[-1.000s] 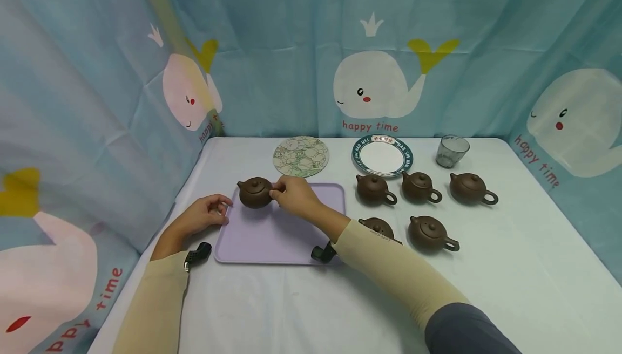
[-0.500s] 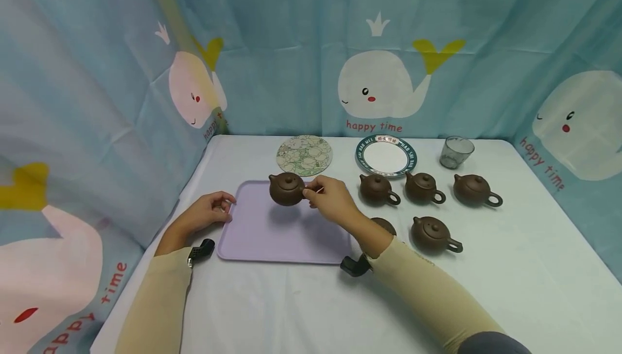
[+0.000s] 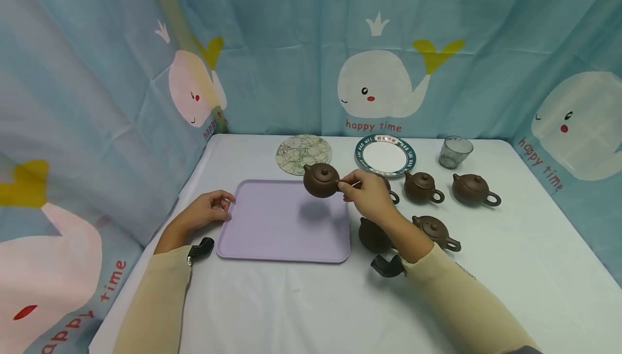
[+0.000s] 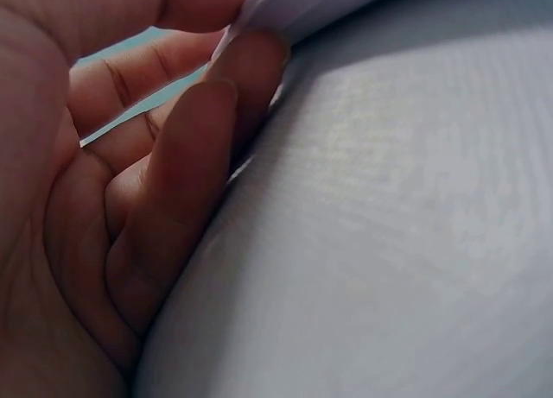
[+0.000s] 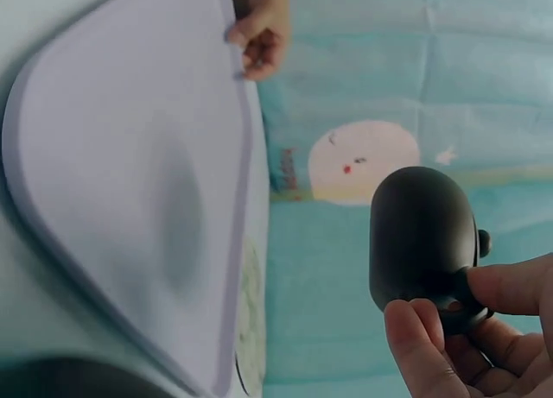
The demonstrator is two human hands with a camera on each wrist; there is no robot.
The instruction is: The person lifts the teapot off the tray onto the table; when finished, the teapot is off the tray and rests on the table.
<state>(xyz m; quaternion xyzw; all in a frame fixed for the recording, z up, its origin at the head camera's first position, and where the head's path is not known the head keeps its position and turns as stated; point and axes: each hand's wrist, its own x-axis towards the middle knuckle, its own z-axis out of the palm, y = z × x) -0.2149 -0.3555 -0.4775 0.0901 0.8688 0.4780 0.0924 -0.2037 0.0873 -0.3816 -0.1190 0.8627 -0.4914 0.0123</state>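
Observation:
My right hand (image 3: 371, 196) pinches the loop handle of a small dark-brown teapot (image 3: 322, 180), holding it in the air over the right part of a lilac tray (image 3: 277, 224). In the right wrist view, thumb and fingers close round the handle of the teapot (image 5: 421, 238), and its shadow falls on the tray (image 5: 95, 139). At the tray's left edge is my left hand (image 3: 206, 211). The left wrist view shows the thumb and curled fingers (image 4: 190, 148) on either side of the tray's rim (image 4: 285, 9).
Several similar teapots (image 3: 470, 189) stand in two rows right of the tray, some partly hidden by the right arm. Behind lie a round patterned mat (image 3: 303, 154), a green-rimmed plate (image 3: 385, 155) and a clear glass (image 3: 455, 152). A whale-print curtain (image 3: 282, 73) surrounds the white table.
The right hand has carried the teapot rightward across the tray, from above its left end to above its right end. The left hand has stayed at the tray's left edge.

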